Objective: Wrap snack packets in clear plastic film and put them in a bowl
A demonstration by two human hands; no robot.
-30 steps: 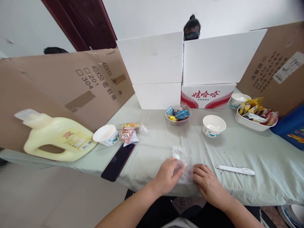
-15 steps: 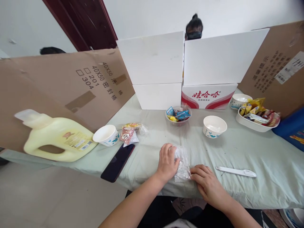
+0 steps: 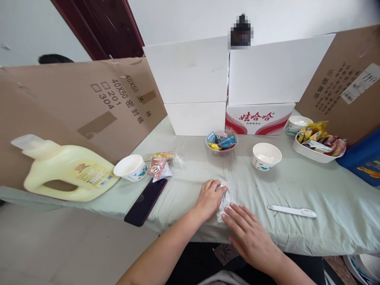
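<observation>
- A thin clear plastic bag (image 3: 225, 200), crinkled and glinting, is lying under the left hand (image 3: 209, 199) and right hand (image 3: 248, 234).
- Pale green cloth (image 3: 311, 186), matt and softly wrinkled, is covering the table.
- A black phone (image 3: 146, 201) is showing a glossy glass face.
- The yellow jug (image 3: 63, 172) is looking like smooth, slightly shiny plastic.
- Brown cardboard (image 3: 74, 103) is standing matt and rough; the white boxes (image 3: 192, 85) are looking smooth.
- Paper bowls (image 3: 266, 156) are looking matt white.
- Snack wrappers (image 3: 221, 141) are gleaming like foil.
</observation>
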